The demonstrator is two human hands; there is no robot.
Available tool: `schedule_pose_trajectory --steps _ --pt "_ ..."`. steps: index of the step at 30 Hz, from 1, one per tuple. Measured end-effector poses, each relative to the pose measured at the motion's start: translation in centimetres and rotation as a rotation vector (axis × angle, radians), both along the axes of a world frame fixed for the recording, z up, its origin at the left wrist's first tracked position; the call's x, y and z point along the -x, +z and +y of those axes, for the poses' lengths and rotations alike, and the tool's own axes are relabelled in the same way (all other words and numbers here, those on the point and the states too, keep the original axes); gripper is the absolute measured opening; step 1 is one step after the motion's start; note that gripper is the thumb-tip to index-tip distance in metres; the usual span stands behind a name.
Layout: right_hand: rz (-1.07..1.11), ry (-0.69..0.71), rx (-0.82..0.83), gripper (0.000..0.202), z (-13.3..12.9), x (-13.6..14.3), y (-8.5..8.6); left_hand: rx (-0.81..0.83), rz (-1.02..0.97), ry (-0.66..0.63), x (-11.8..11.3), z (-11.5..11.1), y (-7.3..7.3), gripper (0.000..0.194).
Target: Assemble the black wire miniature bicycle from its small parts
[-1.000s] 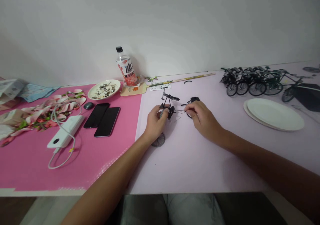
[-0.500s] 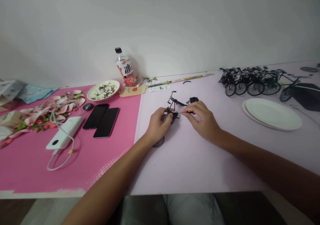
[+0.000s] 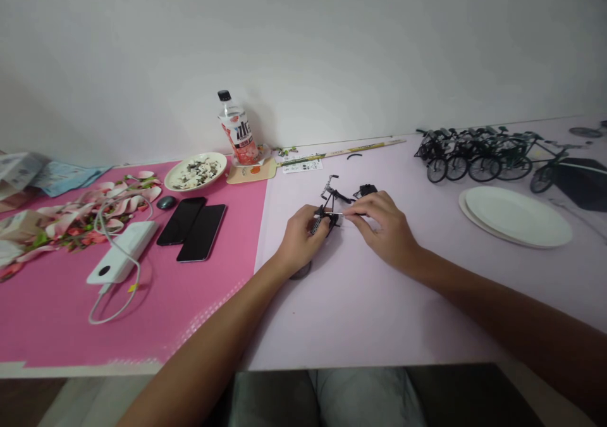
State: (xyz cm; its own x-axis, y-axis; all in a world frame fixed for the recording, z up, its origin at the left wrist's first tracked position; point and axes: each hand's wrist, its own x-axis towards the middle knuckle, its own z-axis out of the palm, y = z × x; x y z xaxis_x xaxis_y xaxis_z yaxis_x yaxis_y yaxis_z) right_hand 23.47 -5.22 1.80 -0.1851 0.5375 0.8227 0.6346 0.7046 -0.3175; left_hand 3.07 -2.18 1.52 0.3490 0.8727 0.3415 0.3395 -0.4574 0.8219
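Observation:
My left hand (image 3: pixel 302 237) is closed around the dark frame of a model bicycle (image 3: pixel 335 196), with the handlebar sticking up beyond the fingers. Part of the frame is hidden by my thumb and fingers. From the right, my right hand (image 3: pixel 386 229) pinches a thin small screwdriver (image 3: pixel 336 213), whose silver shaft points left and meets the bicycle near my left thumb. The exact contact point is too small to make out. A dark wheel (image 3: pixel 301 271) lies partly hidden under my left wrist. Just beyond my right fingers is a small black part (image 3: pixel 367 190).
Several model bicycles (image 3: pixel 484 155) stand in a row at the back right, behind white plates (image 3: pixel 519 217). On the left are two phones (image 3: pixel 202 232), a white power bank (image 3: pixel 124 250), petals (image 3: pixel 95 215), a bowl (image 3: pixel 176 182) and a bottle (image 3: pixel 238 135).
The handlebar has tilted slightly, its right end rising a little. Both hands keep nearly the same place and the same hold.

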Motion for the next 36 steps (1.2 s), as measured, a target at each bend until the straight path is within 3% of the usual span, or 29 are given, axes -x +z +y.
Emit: schedule_pose_trajectory --steps 25,30,36 --pt "-0.075 0.001 -0.106 0.017 -0.2 0.0 0.4 -0.047 0.026 -0.016 0.0 -0.2 0.2 0.023" --pt "-0.051 0.037 -0.004 0.019 -0.5 0.2 0.4 -0.071 0.023 -0.043 -0.2 -0.7 0.4 0.023" --pt "-0.008 0.022 0.237 0.021 -1.0 0.3 -0.2 -0.108 0.034 -0.062 -0.5 -1.0 0.2 0.018"
